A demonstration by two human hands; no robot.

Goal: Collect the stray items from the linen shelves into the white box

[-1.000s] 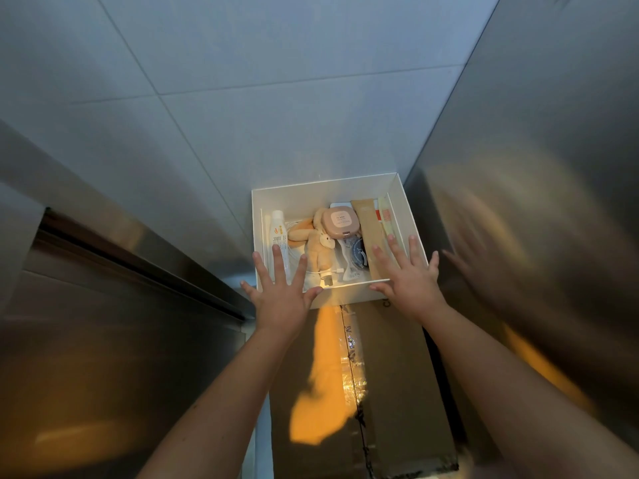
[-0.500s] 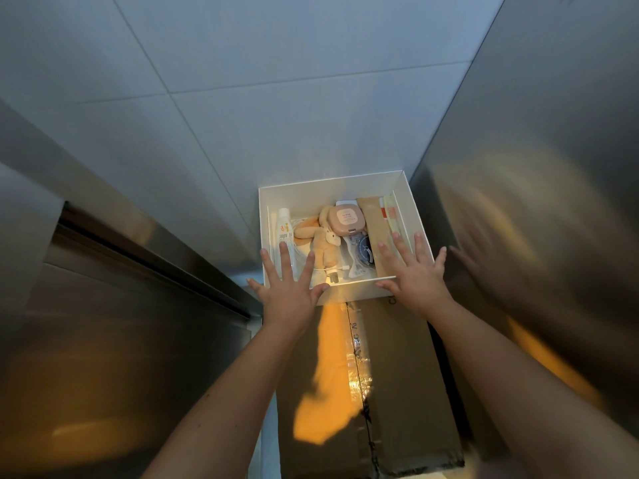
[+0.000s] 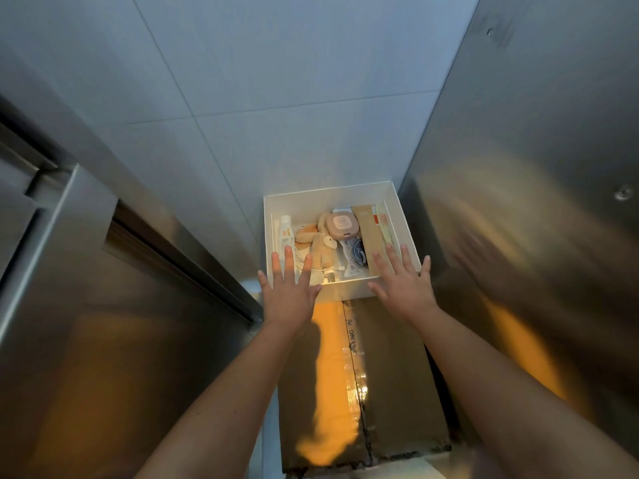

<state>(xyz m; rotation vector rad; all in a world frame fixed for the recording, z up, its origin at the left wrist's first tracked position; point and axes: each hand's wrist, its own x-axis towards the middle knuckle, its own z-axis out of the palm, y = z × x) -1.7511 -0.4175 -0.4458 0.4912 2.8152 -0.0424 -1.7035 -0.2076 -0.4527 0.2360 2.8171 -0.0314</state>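
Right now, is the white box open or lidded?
Open: no lid covers the white box; a plush toy, a pink compact and a white tube lie visible inside it.

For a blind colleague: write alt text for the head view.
The left hand and right hand, open, spread over the near edge of a white box beyond a taped cardboard box. Inside lie a plush toy, a pink compact and a white tube.

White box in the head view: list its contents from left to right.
white tube → plush toy → pink compact → brown flat packet → pale yellow strip. The blue pouch, partly under the compact, is left out.
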